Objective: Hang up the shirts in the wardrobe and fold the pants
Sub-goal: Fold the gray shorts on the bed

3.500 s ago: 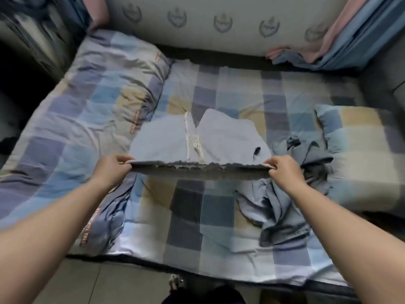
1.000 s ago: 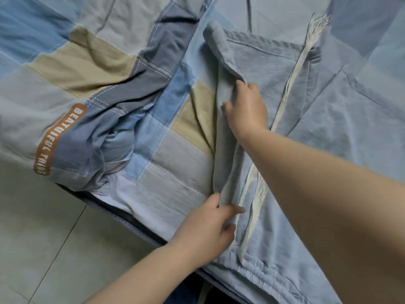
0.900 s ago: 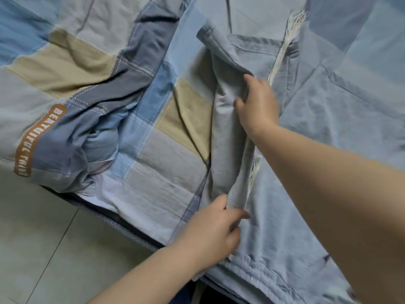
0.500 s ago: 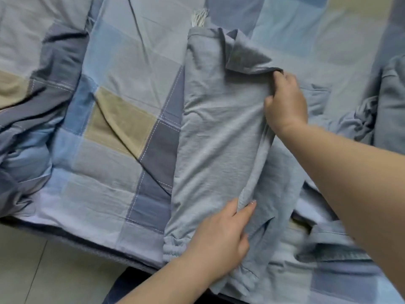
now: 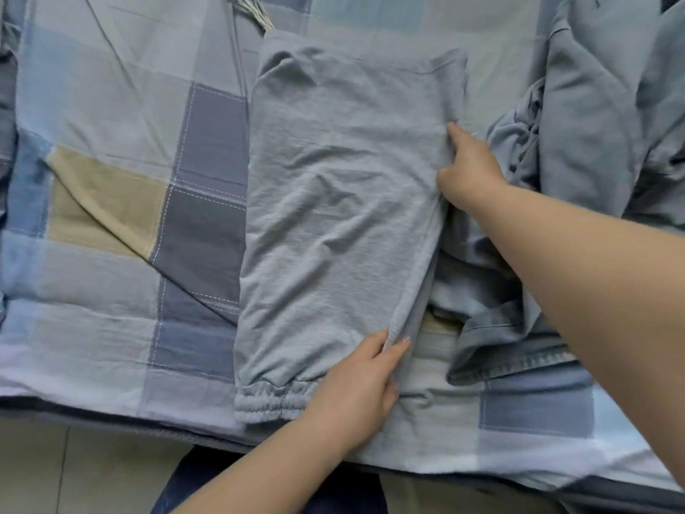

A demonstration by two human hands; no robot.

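From the head camera, a pair of light grey pants [image 5: 333, 217] lies on the bed [image 5: 111, 179], folded lengthwise into a long panel that runs from the near edge toward the far side. The elastic cuff [image 5: 274, 402] sits at the near end, just beside the bed's edge. A cream drawstring [image 5: 252, 13] pokes out past the far end of the pants.

The left hand [image 5: 356, 387] is at the near right corner of the pants; its fingers [image 5: 398, 348] and thumb are clamped on the right edge of the cloth. The right hand [image 5: 469, 172] is farther along the same edge, its fingers curled into the fabric and gripping it.

To the right of the pants lies a rumpled heap of blue-grey clothes [image 5: 593, 124], touching the right forearm. The bed carries a checked sheet in blue, grey and tan. Floor tiles [image 5: 92, 469] show at the near edge.
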